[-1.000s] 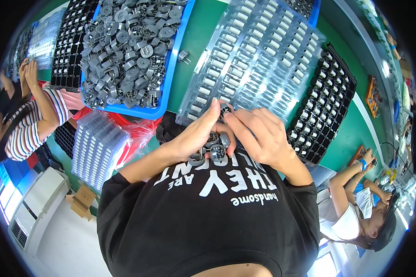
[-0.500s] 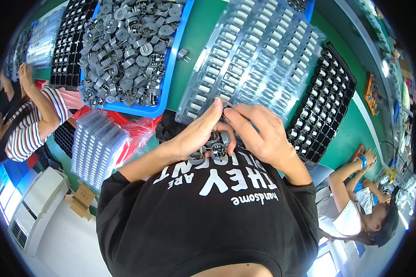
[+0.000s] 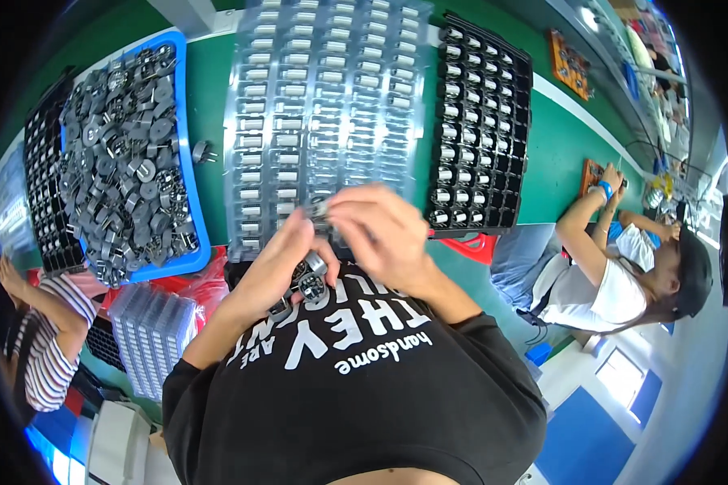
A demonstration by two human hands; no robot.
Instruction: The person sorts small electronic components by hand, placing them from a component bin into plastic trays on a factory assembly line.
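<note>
My left hand (image 3: 267, 271) is curled around several grey round parts (image 3: 310, 283) with small circuit boards and metal pins, in front of my chest. At its thumb and index tips, one more small part with a pale middle (image 3: 319, 209) is pinched. The fingers of my right hand (image 3: 388, 234) close on that same part from the other side. Its exact shape is partly hidden by the fingertips. Just beyond both hands lies a clear plastic tray (image 3: 364, 133) with rows of white cylinders.
Left of the tray stands a blue bin (image 3: 188, 153) heaped with grey round parts, one loose part (image 3: 205, 152) beside it. A black tray (image 3: 505, 162) of parts lies to the right. Stacked clear trays (image 3: 150, 339) stand lower left. Co-workers sit at both sides.
The whole view has swung to the right, so bin and trays appear farther left. My hands stay together at the pinched part, with the grey parts still in my left hand.
</note>
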